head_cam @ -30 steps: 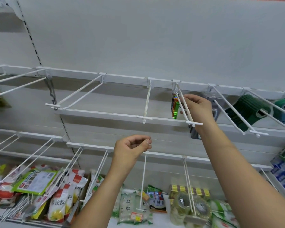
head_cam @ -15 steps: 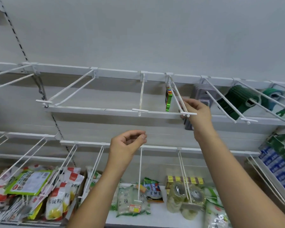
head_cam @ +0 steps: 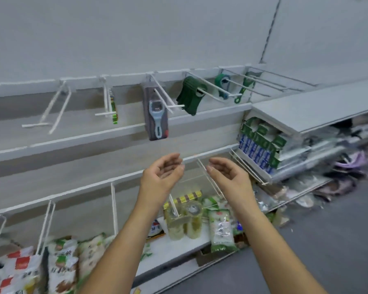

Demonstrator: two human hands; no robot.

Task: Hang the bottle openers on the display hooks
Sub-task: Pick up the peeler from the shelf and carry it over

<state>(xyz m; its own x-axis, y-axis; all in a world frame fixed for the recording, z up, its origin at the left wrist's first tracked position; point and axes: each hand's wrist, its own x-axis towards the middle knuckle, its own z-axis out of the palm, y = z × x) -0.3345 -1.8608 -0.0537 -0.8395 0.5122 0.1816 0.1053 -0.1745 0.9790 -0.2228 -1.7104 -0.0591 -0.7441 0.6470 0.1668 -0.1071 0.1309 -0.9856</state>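
A thin stack of green and orange carded bottle openers (head_cam: 114,109) hangs at the back of a white wire display hook (head_cam: 107,100) on the upper rail. To its right a carded blue-grey opener (head_cam: 156,115) hangs on the neighbouring hook (head_cam: 165,98). My left hand (head_cam: 163,172) and my right hand (head_cam: 227,174) are both below the rail, palms facing each other, fingers loosely curled and apart, holding nothing. Neither hand touches a hook.
Dark green items (head_cam: 190,95) and green openers (head_cam: 222,85) hang on hooks further right. An empty hook (head_cam: 51,111) is at the left. Snack packets (head_cam: 62,266) and jars (head_cam: 185,219) sit on the low shelf. Boxes (head_cam: 259,143) stack under a grey shelf (head_cam: 314,107); floor lies at the right.
My right hand has let go of the hook tip and dropped down beside my left hand. The view has swung to the right, bringing the right shelf and floor into sight.
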